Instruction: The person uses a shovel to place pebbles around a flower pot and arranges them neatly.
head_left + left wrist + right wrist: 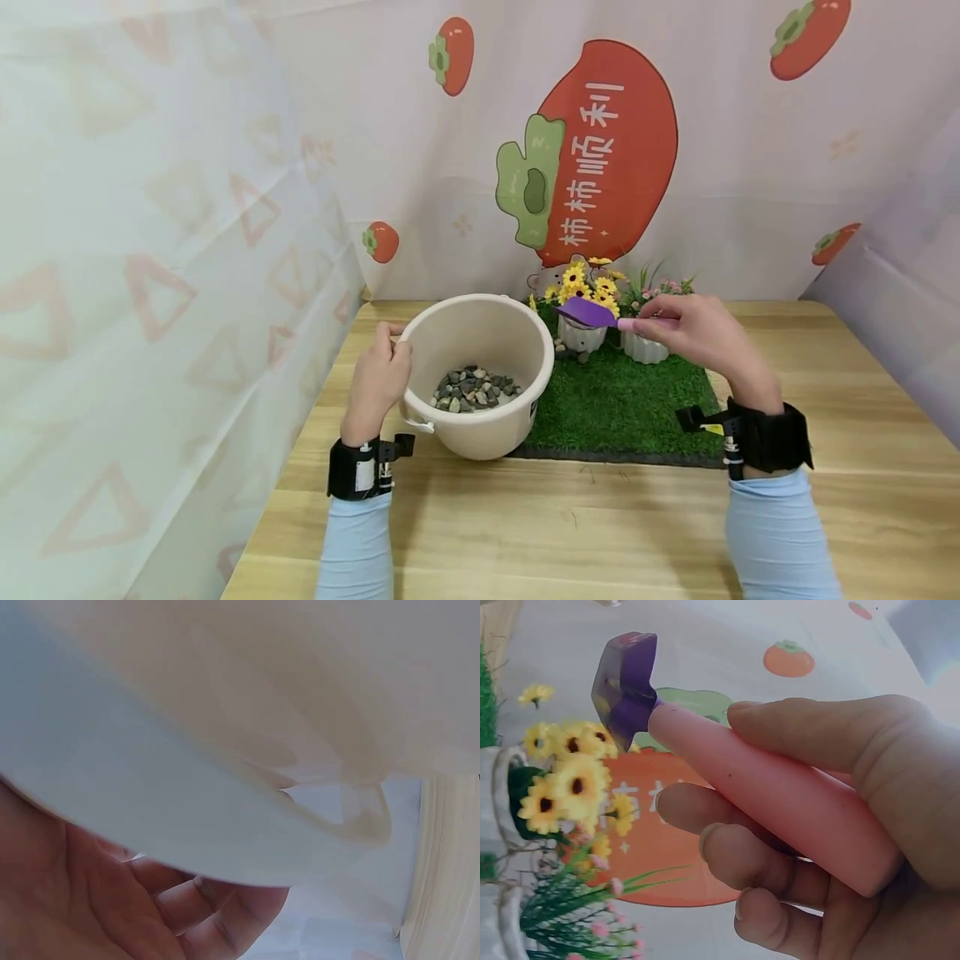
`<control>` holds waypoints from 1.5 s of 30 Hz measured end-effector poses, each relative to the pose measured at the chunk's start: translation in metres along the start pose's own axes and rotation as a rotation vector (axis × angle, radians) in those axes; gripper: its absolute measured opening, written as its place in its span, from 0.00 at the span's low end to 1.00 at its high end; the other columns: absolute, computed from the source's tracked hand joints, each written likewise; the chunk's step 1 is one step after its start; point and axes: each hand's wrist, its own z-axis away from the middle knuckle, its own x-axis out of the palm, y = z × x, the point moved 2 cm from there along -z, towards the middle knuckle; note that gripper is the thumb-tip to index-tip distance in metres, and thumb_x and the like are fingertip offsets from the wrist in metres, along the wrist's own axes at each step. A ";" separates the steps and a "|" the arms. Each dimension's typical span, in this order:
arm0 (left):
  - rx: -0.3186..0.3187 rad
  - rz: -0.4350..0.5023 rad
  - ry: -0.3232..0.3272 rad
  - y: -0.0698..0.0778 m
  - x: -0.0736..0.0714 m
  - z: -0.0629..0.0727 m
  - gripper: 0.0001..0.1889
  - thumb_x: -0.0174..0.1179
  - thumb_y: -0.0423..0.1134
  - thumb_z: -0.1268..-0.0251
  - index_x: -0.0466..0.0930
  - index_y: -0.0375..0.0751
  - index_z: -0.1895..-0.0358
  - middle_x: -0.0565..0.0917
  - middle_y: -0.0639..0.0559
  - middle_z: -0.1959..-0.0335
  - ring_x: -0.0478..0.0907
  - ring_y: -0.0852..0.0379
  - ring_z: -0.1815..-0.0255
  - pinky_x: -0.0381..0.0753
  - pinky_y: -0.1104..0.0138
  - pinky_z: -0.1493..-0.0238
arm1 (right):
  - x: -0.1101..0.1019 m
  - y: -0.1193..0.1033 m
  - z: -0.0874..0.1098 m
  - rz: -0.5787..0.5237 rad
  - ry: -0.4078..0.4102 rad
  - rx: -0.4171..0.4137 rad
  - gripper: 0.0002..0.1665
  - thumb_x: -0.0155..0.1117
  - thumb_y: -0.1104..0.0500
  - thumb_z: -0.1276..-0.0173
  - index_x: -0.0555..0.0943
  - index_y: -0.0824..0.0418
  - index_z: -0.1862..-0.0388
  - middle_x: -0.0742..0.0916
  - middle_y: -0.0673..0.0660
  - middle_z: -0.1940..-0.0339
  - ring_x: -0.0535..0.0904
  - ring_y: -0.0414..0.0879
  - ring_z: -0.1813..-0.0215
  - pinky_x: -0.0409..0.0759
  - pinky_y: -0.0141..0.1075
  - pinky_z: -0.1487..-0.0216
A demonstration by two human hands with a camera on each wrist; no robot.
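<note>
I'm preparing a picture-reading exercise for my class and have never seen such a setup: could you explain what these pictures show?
No robot here: you see a person's left hand and right hand, both bare. The large picture comes from a camera worn on the head, looking forward and down; the other two look out from each wrist. On the wooden table lies a green turf mat, with flowers in white pots towards the back. At the mat's left side is a beige bucket with pebbles inside. The left hand grips its rim; the right holds a small purple shovel by its pink handle.
</note>
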 end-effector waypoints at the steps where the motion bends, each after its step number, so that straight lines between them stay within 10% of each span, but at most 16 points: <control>1: 0.005 0.000 0.002 0.000 0.000 0.000 0.21 0.37 0.44 0.29 0.69 0.43 0.38 0.81 0.41 0.64 0.80 0.44 0.65 0.74 0.60 0.67 | -0.003 -0.002 -0.001 0.017 0.003 -0.003 0.15 0.61 0.43 0.31 0.85 0.50 0.58 0.87 0.51 0.68 0.76 0.44 0.68 0.71 0.38 0.63; 18: 0.018 -0.018 -0.003 -0.001 -0.003 -0.002 0.21 0.38 0.44 0.29 0.68 0.41 0.39 0.83 0.37 0.61 0.81 0.42 0.62 0.77 0.54 0.62 | -0.015 -0.037 -0.020 0.000 0.014 -0.068 0.14 0.64 0.40 0.34 0.86 0.45 0.60 0.86 0.46 0.72 0.76 0.41 0.70 0.72 0.37 0.62; 30: 0.023 0.000 0.006 0.000 -0.003 0.000 0.20 0.38 0.44 0.29 0.69 0.41 0.40 0.84 0.37 0.59 0.83 0.42 0.60 0.78 0.54 0.63 | -0.023 -0.068 -0.034 0.096 -0.055 -0.277 0.09 0.65 0.44 0.34 0.83 0.46 0.64 0.80 0.43 0.79 0.71 0.38 0.79 0.68 0.32 0.71; 45: 0.033 -0.008 0.005 0.001 -0.002 0.001 0.21 0.39 0.44 0.29 0.69 0.40 0.39 0.79 0.42 0.69 0.79 0.46 0.68 0.73 0.63 0.70 | -0.026 -0.090 -0.048 0.129 -0.228 -0.343 0.12 0.66 0.43 0.36 0.83 0.49 0.67 0.79 0.45 0.78 0.73 0.38 0.75 0.70 0.34 0.68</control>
